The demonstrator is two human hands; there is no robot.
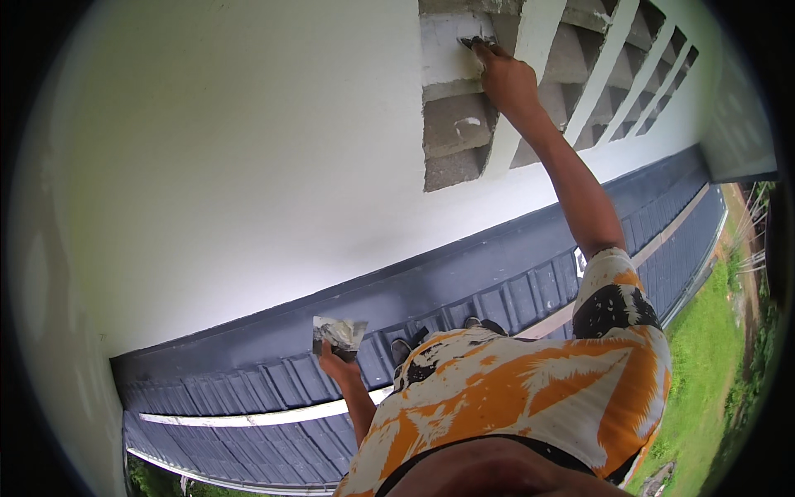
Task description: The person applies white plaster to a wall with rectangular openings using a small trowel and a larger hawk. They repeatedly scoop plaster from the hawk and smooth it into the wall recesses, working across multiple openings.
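My right hand [509, 83] is raised to the upper left cell of a ventilation block grille [532, 50] in the white wall, closed on a putty knife [472, 41] whose blade is at a whitish, filler-smeared face in that cell. Lower down, my left hand [333, 360] grips a wide metal scraper [339, 331] carrying greyish-white paste, held out over the dark roofing. The fingers of my left hand are partly behind the blade.
My feet [402, 350] are on dark ribbed roofing [199, 389] along the wall's [248, 166] base. Pale strips [273, 414] run along it. Side walls stand at far left and right. Beyond the roof's edge, lower right, lies grass [696, 364] with trees.
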